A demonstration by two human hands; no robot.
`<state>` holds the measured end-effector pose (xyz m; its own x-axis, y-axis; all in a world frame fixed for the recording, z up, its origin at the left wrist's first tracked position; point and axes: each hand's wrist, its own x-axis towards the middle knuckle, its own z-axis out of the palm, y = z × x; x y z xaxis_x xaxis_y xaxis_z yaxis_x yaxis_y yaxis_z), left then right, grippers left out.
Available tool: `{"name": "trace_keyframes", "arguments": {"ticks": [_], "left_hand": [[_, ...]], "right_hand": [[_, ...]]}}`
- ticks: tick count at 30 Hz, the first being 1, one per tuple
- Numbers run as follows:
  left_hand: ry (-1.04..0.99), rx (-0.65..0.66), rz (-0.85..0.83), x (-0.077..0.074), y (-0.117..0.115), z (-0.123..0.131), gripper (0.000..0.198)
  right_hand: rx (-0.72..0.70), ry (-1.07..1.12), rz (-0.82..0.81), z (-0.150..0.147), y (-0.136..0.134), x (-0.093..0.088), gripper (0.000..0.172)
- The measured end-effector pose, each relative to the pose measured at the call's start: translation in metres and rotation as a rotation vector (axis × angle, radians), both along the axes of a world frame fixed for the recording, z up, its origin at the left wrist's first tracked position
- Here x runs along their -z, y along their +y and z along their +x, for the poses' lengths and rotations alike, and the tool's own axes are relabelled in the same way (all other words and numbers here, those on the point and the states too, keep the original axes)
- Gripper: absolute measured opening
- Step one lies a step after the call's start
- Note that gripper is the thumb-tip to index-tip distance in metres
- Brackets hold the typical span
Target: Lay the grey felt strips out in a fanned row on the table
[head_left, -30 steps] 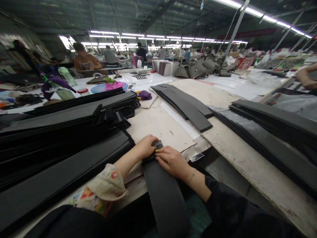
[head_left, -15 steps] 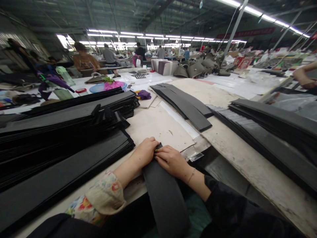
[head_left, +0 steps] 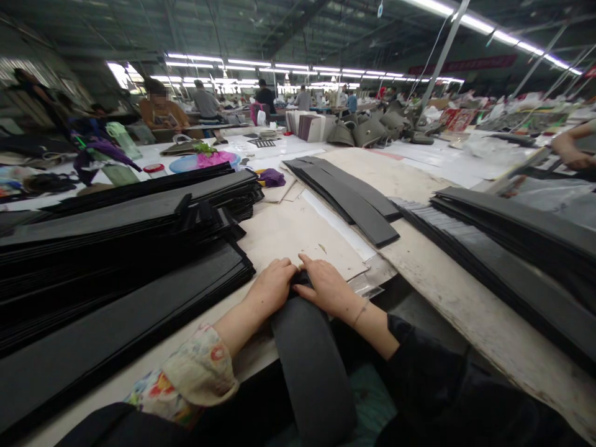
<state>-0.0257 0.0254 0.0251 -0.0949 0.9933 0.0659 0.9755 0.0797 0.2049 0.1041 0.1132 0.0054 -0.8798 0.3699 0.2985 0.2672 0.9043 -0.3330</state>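
A long dark grey strip (head_left: 311, 366) of flat sheet material runs from the table's near edge down over my lap. Its far end has a black underside or edge folded up between my hands. My left hand (head_left: 274, 284) is closed on that end from the left, fingers curled. From the right, my right hand (head_left: 329, 288) grips the same end, its thumb on the near side and its fingers over the far side. Both hands rest close together at the edge of a beige board (head_left: 298, 230). The fingertips are partly hidden.
Stacks of similar dark strips (head_left: 130, 323) lie on the left, with another stack (head_left: 503, 267) on the right. Several strips (head_left: 344, 192) lie ahead. Farther back are a blue basin (head_left: 179, 164), a purple cloth (head_left: 272, 178) and co-workers. A gap opens beside the right board.
My right hand's fingers have lifted and reached forward over the strip's end, and the end now shows a black fold. My left hand stays nearly in place.
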Motion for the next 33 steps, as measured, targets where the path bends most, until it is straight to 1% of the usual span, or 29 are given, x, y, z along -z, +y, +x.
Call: {"name": "trace_keyframes", "arguments": {"ticks": [4, 7, 10, 12, 18, 20, 23, 25, 27, 30, 33], "left_hand": [[-0.127, -0.029, -0.018, -0.002, -0.007, -0.015, 0.026], [-0.178, -0.063, -0.034, -0.004, -0.016, -0.029, 0.029], [-0.202, -0.073, -0.045, -0.004, -0.022, -0.036, 0.027], [-0.208, -0.076, -0.051, -0.004, -0.022, -0.036, 0.028], [-0.165, -0.054, -0.058, -0.005, -0.021, -0.034, 0.025], [-0.121, -0.038, -0.066, -0.006, -0.023, -0.031, 0.021], [0.013, -0.013, -0.093, -0.007, -0.026, -0.024, 0.018], [0.107, 0.005, -0.100, -0.007, -0.028, -0.019, 0.023], [0.152, 0.022, -0.094, -0.006, -0.031, -0.014, 0.027], [0.122, 0.012, -0.088, -0.007, -0.039, -0.011, 0.032], [0.074, -0.063, -0.073, -0.011, -0.051, -0.010, 0.036]], "right_hand": [[-0.017, -0.037, 0.092, 0.001, -0.002, -0.003, 0.054], [-0.014, -0.045, 0.111, 0.001, -0.003, -0.004, 0.050], [0.012, -0.063, 0.124, -0.001, -0.006, -0.007, 0.046], [0.007, -0.076, 0.127, -0.004, -0.007, -0.009, 0.041], [-0.157, -0.093, 0.073, -0.013, -0.003, -0.011, 0.031], [-0.183, -0.085, 0.078, -0.014, -0.002, -0.010, 0.029], [-0.209, -0.092, 0.141, -0.014, -0.006, -0.011, 0.025], [-0.210, -0.111, 0.196, -0.014, -0.009, -0.012, 0.024], [-0.192, -0.118, 0.230, -0.013, -0.013, -0.012, 0.024], [-0.153, -0.075, 0.210, -0.009, -0.016, -0.009, 0.025], [-0.111, 0.004, 0.152, -0.006, -0.017, -0.005, 0.026]]}}
